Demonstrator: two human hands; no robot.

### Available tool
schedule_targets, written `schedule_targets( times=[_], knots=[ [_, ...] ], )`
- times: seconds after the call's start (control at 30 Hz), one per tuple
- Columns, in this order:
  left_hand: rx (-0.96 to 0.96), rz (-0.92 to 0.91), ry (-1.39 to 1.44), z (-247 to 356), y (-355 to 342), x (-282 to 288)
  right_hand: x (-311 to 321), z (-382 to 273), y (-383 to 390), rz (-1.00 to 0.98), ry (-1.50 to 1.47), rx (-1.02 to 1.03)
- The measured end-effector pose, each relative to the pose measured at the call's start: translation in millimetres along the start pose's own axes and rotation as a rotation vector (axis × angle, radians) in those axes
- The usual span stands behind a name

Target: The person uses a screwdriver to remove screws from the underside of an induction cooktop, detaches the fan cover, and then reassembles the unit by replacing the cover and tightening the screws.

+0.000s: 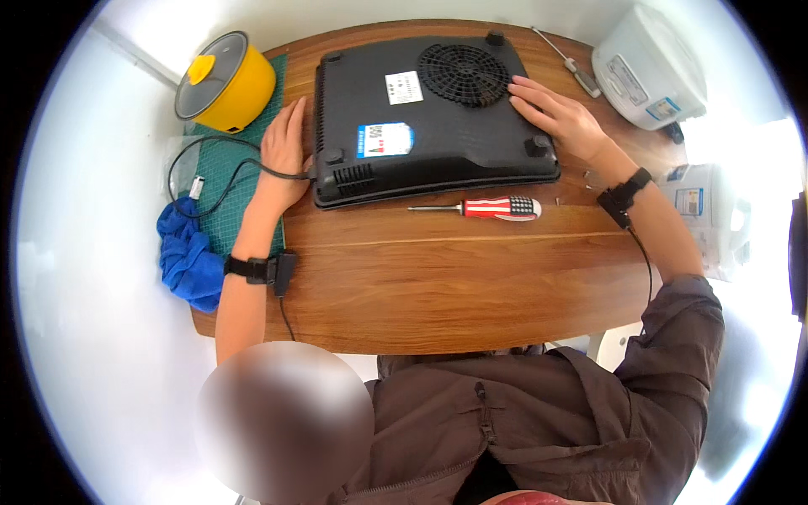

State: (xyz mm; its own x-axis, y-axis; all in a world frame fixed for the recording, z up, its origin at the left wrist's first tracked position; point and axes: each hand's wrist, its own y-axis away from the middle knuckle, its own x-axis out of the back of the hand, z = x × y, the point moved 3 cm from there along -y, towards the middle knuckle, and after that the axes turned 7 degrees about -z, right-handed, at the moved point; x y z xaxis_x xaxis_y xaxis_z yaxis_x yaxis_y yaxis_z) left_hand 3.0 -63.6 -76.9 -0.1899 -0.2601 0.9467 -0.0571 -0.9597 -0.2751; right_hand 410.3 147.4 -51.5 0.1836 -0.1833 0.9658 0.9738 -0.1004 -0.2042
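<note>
A black induction cooker [454, 139] lies bottom-up on the wooden table, showing its round fan grille [465, 74], rubber feet and labels. My left hand [284, 151] is beside its left edge, fingers stretched out, thumb near the corner where the black power cord [244, 168] comes out. Across from it, my right hand [560, 122] rests its extended fingers on the right edge beside the grille; its thumb is hidden. In front of the cooker lies a red, white and black screwdriver [502, 209], tip to the left. Small screws [556, 201] are on the wood near the right corner.
On the green cutting mat [223, 202] are a yellow pot [238, 88] with a lid and a blue cloth [189, 257]. Another screwdriver [581, 77] lies at the back right. A white appliance [648, 67] and a whitish container [703, 210] stand at the right.
</note>
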Motion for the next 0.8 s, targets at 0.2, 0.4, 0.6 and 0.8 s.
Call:
schedule_targets(
  times=[0.2, 0.4, 0.6, 0.8],
  knots=[
    [0.009, -0.183, -0.084, 2.2, 14.6, 3.2, 0.1, 0.1, 0.2, 0.005, 0.108, 0.023],
    [0.078, -0.313, -0.047, 13.6, 48.3, 22.0, 1.3, 2.4, -2.1, 0.018, 0.151, 0.061],
    [0.163, -0.286, -0.203, 15.6, 73.7, 48.0, 9.3, 2.9, -5.3, -0.011, 0.230, 0.123],
    [0.393, -0.251, -0.172, 61.2, 48.2, 92.8, 7.6, 5.1, -12.0, -0.059, 0.356, 0.228]
  ],
)
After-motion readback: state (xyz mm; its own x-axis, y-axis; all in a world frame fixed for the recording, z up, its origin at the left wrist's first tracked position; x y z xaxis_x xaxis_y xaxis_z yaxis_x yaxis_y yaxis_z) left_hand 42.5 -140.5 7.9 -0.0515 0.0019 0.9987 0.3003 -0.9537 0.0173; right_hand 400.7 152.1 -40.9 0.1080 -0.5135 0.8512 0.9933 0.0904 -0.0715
